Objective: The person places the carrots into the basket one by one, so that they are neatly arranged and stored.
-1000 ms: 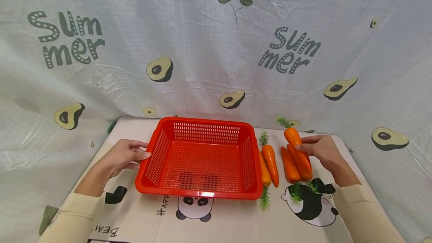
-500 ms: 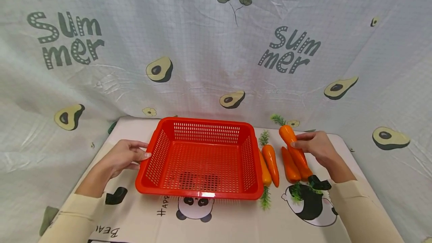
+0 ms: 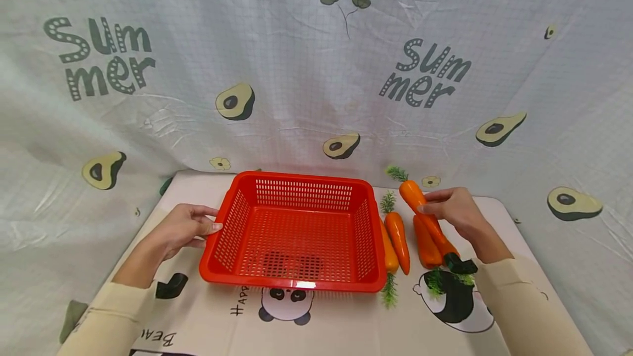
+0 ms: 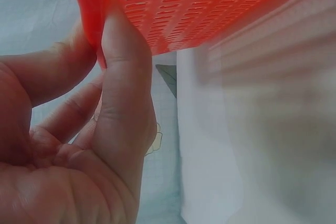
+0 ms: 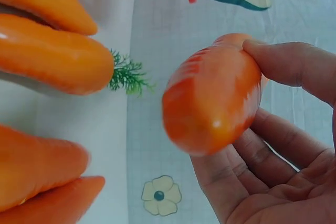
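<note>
At the left side of the red plastic basket (image 3: 292, 285), my left hand (image 3: 180, 229) pinches the rim between thumb and fingers; in the left wrist view the thumb (image 4: 123, 72) lies over that rim. My right hand (image 3: 457, 210) grips an orange toy carrot (image 3: 411, 194) with a frilly green top, tilted above other carrots. The right wrist view has this carrot (image 5: 210, 103) held between thumb and fingers. Below it lie two carrots, one of them (image 3: 427, 249) in plain sight and the other partly hidden. Two more carrots (image 3: 397, 235) lie close against the basket's right side.
A pale tablecloth with panda prints (image 3: 286, 305) covers the table. Behind it hangs a white curtain (image 3: 292, 59) with avocado and lettering prints. Black wrist-worn pieces show near each hand, such as the left one (image 3: 171, 285).
My right hand has moved left and slightly away from me with the carrot, bringing it nearer the basket. The left hand and basket have stayed in place.
</note>
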The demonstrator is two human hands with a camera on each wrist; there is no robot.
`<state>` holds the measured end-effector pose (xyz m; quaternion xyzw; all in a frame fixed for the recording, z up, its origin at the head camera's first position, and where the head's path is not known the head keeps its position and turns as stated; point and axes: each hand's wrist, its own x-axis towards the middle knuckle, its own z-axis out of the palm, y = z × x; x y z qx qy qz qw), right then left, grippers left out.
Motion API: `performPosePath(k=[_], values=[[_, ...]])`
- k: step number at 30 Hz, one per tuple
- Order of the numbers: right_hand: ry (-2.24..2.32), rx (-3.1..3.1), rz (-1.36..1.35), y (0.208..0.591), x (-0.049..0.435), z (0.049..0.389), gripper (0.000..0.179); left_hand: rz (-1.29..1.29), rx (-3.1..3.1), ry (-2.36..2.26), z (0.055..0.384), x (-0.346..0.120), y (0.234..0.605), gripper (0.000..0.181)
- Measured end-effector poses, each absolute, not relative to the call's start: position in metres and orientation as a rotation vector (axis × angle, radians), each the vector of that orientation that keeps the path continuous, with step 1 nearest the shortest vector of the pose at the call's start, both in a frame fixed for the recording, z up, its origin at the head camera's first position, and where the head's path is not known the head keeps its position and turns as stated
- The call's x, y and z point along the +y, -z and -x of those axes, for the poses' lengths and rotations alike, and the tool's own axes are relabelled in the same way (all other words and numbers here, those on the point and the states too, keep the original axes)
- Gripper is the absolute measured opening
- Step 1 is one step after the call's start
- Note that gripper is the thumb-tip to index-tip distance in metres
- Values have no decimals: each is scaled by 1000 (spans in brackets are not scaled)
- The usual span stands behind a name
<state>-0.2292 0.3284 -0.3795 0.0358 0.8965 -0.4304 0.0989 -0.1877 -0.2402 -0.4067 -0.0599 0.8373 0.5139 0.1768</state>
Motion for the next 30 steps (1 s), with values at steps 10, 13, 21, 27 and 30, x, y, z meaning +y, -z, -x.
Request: performPosePath(k=[10, 13, 21, 27, 30], values=[[1266, 2636, -62, 377, 315, 236, 56, 185, 2355, -1446, 188, -240, 405, 61], [1267, 2634, -38, 375, 311, 239, 56, 183, 2354, -1450, 188, -240, 405, 61], [1271, 2629, 15, 373, 298, 246, 53, 174, 2365, -1459, 187, -241, 408, 60], [1238, 2620, 19, 372, 288, 250, 52, 193, 2361, -1454, 188, -241, 409, 60], [1235, 2606, 21, 370, 282, 252, 54, 202, 2360, -1451, 188, -241, 409, 61]])
